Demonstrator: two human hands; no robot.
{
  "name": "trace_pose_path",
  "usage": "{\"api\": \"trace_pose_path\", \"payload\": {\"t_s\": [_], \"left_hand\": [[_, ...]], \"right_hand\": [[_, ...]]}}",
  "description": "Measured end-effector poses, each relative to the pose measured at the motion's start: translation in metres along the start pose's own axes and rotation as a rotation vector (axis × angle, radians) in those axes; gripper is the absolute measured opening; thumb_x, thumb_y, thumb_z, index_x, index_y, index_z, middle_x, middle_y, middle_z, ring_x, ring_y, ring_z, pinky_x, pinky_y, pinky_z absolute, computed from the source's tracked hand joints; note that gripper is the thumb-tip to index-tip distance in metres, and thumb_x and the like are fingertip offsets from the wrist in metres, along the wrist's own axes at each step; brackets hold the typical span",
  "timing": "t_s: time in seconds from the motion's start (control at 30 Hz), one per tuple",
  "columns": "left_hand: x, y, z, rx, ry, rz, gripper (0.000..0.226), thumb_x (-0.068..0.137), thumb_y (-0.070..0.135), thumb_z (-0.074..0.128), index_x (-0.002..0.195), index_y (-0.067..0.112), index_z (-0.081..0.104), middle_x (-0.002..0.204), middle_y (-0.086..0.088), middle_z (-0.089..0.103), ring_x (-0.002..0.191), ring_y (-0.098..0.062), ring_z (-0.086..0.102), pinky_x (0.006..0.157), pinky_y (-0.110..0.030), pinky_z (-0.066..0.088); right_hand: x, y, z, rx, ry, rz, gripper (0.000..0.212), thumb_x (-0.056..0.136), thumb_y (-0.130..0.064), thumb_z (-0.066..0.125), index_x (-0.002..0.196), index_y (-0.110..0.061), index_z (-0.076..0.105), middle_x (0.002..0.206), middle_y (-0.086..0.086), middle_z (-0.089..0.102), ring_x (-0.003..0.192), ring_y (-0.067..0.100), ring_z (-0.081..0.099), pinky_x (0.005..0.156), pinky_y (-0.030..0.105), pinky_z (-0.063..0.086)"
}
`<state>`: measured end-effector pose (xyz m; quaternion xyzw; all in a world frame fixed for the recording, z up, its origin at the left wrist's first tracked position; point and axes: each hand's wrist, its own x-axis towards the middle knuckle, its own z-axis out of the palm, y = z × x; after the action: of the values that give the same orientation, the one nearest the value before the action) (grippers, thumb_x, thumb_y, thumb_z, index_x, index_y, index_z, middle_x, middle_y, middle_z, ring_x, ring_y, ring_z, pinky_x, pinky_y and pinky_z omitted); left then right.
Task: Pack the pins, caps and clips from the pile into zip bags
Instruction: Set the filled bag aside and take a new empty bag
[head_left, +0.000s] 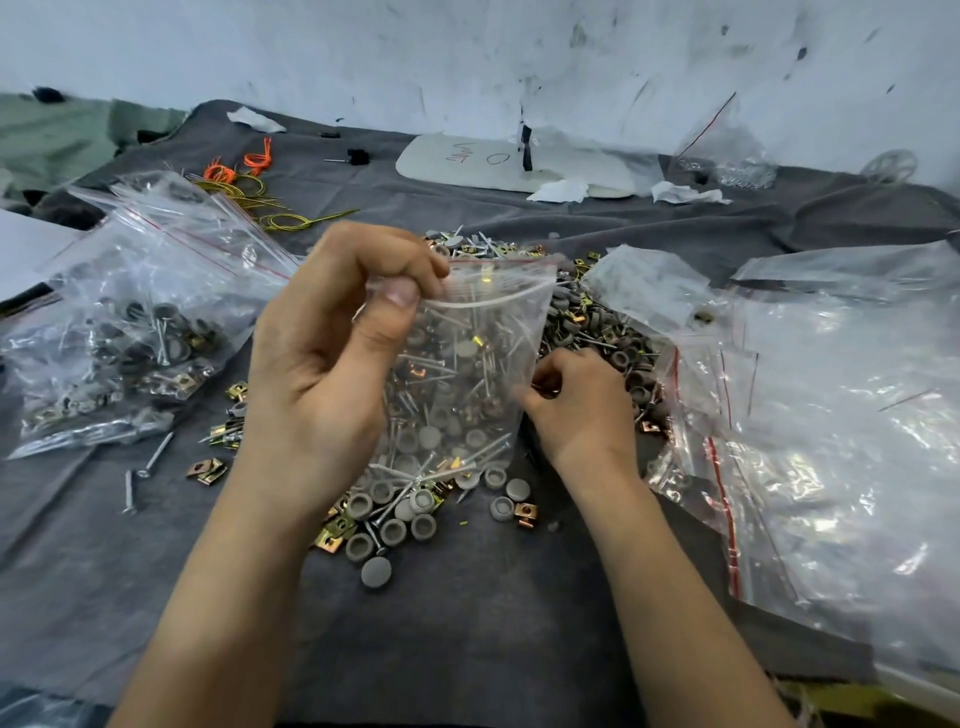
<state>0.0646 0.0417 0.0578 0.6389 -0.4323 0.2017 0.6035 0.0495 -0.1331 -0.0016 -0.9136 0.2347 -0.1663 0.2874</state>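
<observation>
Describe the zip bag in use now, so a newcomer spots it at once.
On the dark grey cloth, above the central pile of pins, caps and clips, the left hand pinches one zip bag by its mouth. It alone hangs upright; the filled bags lie at left, the empty bags at right.

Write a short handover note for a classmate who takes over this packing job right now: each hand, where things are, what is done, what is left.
Left hand: pinches the top edge of an open clear plastic zip bag, held upright over the loose pile of grey round caps, silver pins and brass clips.
Right hand: fingers curled, down in that pile; whether it holds a piece is unclear.
Done: filled clear bags lie on the left.
To do: a large pile remains; empty red-striped bags wait on the right.
</observation>
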Motion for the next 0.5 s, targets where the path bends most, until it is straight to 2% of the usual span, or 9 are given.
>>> {"api": "trace_pose_path", "payload": {"t_s": [0.13, 0.3, 0.37, 0.43, 0.5], "left_hand": [[-0.001, -0.002, -0.001, -0.006, 0.009, -0.018, 0.026, 0.096, -0.003, 0.04, 0.094, 0.02, 0.051, 0.099, -0.009, 0.058, 0.101, -0.011, 0.058, 0.088, -0.031, 0.042], [-0.001, -0.003, -0.003, -0.001, 0.013, -0.021, 0.026, 0.096, -0.003, 0.041, 0.094, 0.02, 0.052, 0.099, -0.006, 0.059, 0.1, -0.009, 0.057, 0.088, -0.028, 0.041], [-0.001, -0.004, -0.004, -0.011, 0.006, -0.025, 0.023, 0.097, 0.002, 0.042, 0.091, 0.021, 0.052, 0.099, -0.003, 0.058, 0.1, -0.011, 0.057, 0.088, -0.031, 0.042], [0.0, -0.004, -0.004, -0.008, -0.013, -0.021, 0.018, 0.097, 0.009, 0.042, 0.089, 0.021, 0.053, 0.099, -0.001, 0.059, 0.1, -0.015, 0.057, 0.087, -0.034, 0.043], [0.001, -0.003, -0.003, 0.006, -0.042, -0.014, 0.017, 0.097, 0.012, 0.043, 0.089, 0.022, 0.054, 0.099, -0.002, 0.059, 0.099, -0.02, 0.057, 0.087, -0.038, 0.044]], "right_hand": [[0.001, -0.001, 0.005, 0.012, -0.012, -0.012, 0.022, 0.086, -0.029, 0.07, 0.076, -0.025, 0.051, 0.091, -0.003, 0.046, 0.087, 0.018, 0.051, 0.073, 0.026, 0.036], [0.001, 0.004, -0.005, 0.083, 0.018, -0.051, 0.011, 0.088, -0.021, 0.067, 0.08, -0.021, 0.059, 0.098, -0.001, 0.051, 0.081, 0.012, 0.05, 0.074, 0.019, 0.037], [-0.001, 0.002, -0.015, 0.221, 0.09, -0.066, 0.013, 0.087, -0.018, 0.067, 0.078, -0.02, 0.059, 0.095, -0.002, 0.056, 0.076, 0.009, 0.054, 0.071, 0.013, 0.041], [-0.006, -0.001, -0.031, 0.447, 0.16, -0.073, 0.016, 0.086, -0.016, 0.068, 0.075, -0.024, 0.06, 0.084, -0.005, 0.064, 0.073, 0.007, 0.061, 0.07, 0.02, 0.05], [-0.013, -0.008, -0.05, 0.683, 0.198, -0.132, 0.018, 0.085, -0.012, 0.069, 0.078, -0.027, 0.06, 0.075, -0.006, 0.067, 0.067, 0.002, 0.061, 0.064, 0.019, 0.05]]}}
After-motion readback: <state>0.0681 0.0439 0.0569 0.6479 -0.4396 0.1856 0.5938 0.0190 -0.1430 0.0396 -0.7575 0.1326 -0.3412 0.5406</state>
